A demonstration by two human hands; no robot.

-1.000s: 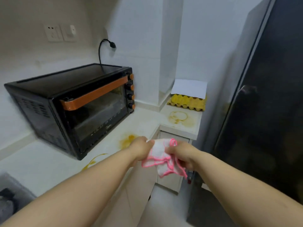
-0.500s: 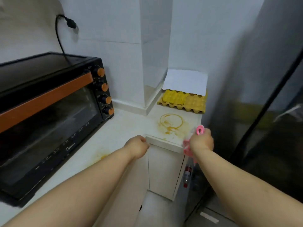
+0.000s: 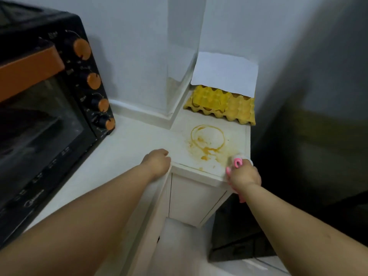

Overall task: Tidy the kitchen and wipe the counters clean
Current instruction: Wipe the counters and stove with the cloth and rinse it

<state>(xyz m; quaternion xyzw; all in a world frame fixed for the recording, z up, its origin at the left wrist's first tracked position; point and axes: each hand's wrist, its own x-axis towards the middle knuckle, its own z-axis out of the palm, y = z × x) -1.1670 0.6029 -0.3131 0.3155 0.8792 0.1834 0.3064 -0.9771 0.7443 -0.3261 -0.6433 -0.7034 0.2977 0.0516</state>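
Note:
My right hand [image 3: 244, 174] grips a bunched white cloth with pink trim [image 3: 237, 162] at the front right corner of the small white counter [image 3: 201, 170]. The cloth touches the counter beside an orange ring-shaped stain [image 3: 207, 140] with smears below it. My left hand [image 3: 157, 161] rests with curled fingers on the counter edge, left of the stain, holding nothing.
A black toaster oven [image 3: 45, 116] with orange knobs fills the left. Yellow egg trays [image 3: 221, 105] under a white sheet of paper [image 3: 225, 73] sit at the back of the small counter. A dark fridge side [image 3: 310, 136] stands on the right. A white wall column [image 3: 179, 56] rises behind.
Both hands held the cloth a second ago; the left let go. The right hand carried the cloth right and forward onto the stained counter corner. The view moved closer and right.

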